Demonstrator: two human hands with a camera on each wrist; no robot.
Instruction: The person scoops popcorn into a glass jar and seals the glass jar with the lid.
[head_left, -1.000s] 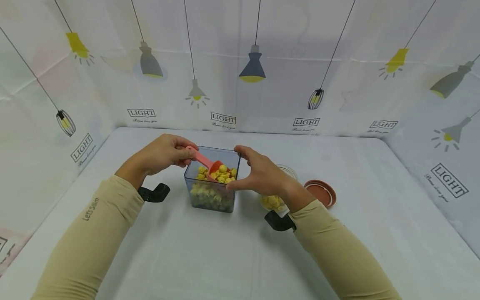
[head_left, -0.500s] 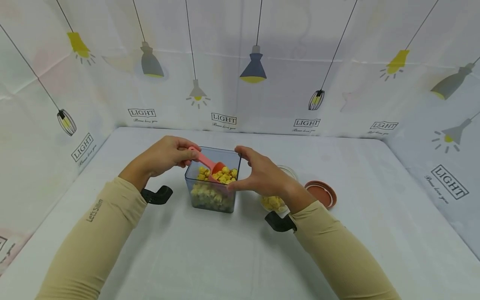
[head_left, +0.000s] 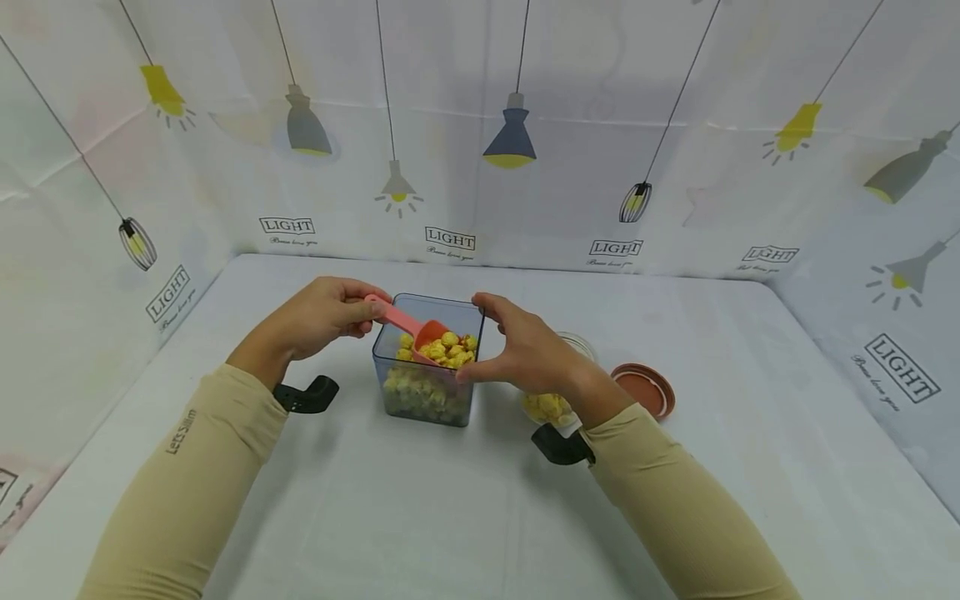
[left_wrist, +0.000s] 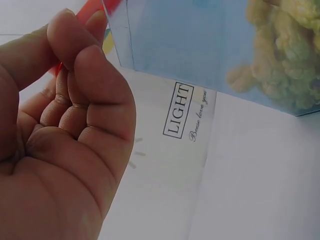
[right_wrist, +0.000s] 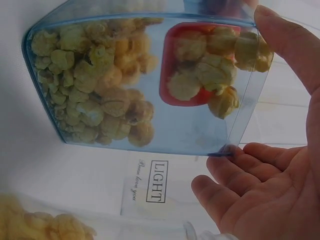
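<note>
My left hand (head_left: 307,321) pinches the handle of a pink scoop (head_left: 401,320) between thumb and fingers, at the left rim of a clear bluish square container (head_left: 442,310). The scoop slants down into the container, and its bowl holds several pieces of yellow popcorn (head_left: 448,347). In the right wrist view the red scoop bowl (right_wrist: 166,75) shows through the wall, above more popcorn (right_wrist: 85,95) heaped at the bottom. My right hand (head_left: 532,350) holds the container at its right side, thumb at the front corner, fingers at the back corner.
Behind my right wrist stands a clear jar (head_left: 583,342) with popcorn inside, partly hidden by the arm. A reddish-brown round lid (head_left: 643,390) lies right of it. The white table (head_left: 390,508) meets a lamp-printed cloth backdrop (head_left: 562,200).
My left hand has shifted slightly left, and the scoop has moved left with it. The right hand keeps its hold on the container, which stays in place.
</note>
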